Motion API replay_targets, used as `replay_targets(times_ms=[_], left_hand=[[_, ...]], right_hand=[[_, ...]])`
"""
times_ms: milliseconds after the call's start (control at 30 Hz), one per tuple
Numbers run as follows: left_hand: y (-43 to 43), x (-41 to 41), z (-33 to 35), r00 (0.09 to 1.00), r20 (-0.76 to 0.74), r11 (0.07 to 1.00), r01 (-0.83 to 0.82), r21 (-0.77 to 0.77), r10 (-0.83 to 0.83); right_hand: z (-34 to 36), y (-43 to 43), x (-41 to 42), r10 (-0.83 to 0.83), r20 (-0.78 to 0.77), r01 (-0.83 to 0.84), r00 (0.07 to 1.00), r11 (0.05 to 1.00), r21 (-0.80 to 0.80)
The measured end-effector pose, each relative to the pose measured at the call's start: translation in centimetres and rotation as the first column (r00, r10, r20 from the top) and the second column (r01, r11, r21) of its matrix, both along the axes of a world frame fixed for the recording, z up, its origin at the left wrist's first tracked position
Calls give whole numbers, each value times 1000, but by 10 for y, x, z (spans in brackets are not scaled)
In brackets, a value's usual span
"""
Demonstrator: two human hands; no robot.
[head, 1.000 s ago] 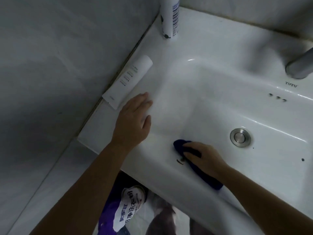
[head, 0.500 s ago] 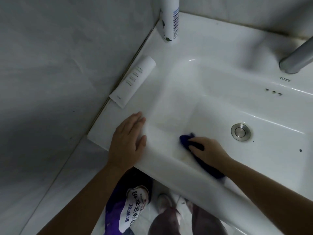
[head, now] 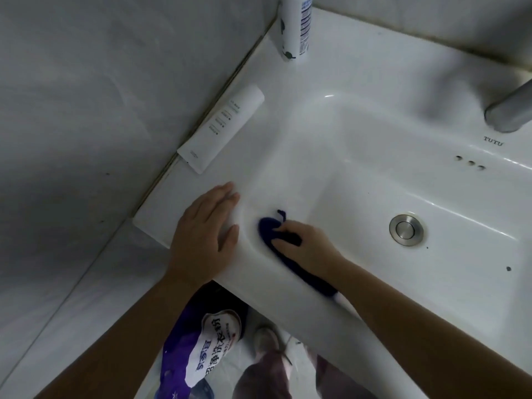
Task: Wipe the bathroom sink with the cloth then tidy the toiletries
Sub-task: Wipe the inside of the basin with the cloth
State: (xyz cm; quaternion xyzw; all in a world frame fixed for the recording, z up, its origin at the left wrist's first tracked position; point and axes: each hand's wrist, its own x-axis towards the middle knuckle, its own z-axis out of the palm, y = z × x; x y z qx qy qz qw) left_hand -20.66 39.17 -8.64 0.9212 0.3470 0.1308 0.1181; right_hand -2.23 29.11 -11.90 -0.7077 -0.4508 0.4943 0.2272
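A white sink [head: 359, 70] fills the right of the head view. My right hand [head: 305, 246] presses a dark blue cloth [head: 269, 230] against the basin's near left inner wall. The cloth trails under my wrist over the front rim. My left hand [head: 204, 234] lies flat, fingers apart, on the sink's front left rim and holds nothing. A white tube [head: 221, 128] lies on the left ledge by the wall. A white bottle [head: 296, 24] stands upright at the back left corner.
A round metal drain [head: 406, 230] sits in the basin floor. The grey faucet spout [head: 509, 110] juts in at the right edge. A grey wall closes off the left. Below the sink a purple and white detergent bag [head: 198, 358] lies on the floor.
My right hand has slid the cloth left along the basin's front wall, close to my left hand. My left hand has drawn back from the tube to the sink's front corner.
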Motion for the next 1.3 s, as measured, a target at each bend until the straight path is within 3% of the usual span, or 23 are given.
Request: replay_targets(times_ms=[100, 233, 333, 433, 500, 600, 767, 933, 1033, 1133, 1300], left_hand=[[0, 0, 2, 1000, -1, 1000, -2, 3, 2], [-1, 0, -1, 1000, 9, 1000, -13, 5, 13], [-1, 0, -1, 1000, 17, 1000, -12, 2, 12], [1, -1, -1, 1000, 19, 1000, -4, -12, 5], [1, -1, -2, 1000, 19, 1000, -7, -16, 7], [1, -2, -2, 1000, 15, 1000, -15, -15, 15], [2, -2, -2, 1000, 15, 1000, -1, -19, 1], [2, -1, -1, 1000, 6, 999, -8, -32, 8], [0, 0, -1, 1000, 15, 1000, -10, -27, 11], [1, -1, -1, 1000, 6, 999, -18, -37, 18], [-1, 0, 2, 999, 7, 998, -35, -48, 35]], right_hand=[[7, -33, 17, 11, -40, -12, 999, 1000, -26], [-11, -32, 33, -118, 285, 135, 951, 990, -40], [-7, 6, 2, -78, 122, 73, 989, 996, 49], [7, -12, 1, 23, -69, -19, 997, 998, 55], [6, -37, 20, -1, -5, 1, 1000, 1000, 1], [-8, -29, 29, -116, 235, 121, 965, 993, -4], [18, 24, -24, -8, -110, 29, 994, 980, 196], [7, -33, 19, 21, -47, -18, 999, 998, 61], [-4, -2, 6, -18, 51, 15, 999, 997, 73], [7, 18, -13, -38, -35, 43, 999, 988, 147], [19, -27, 9, 65, -106, -54, 992, 993, 104]])
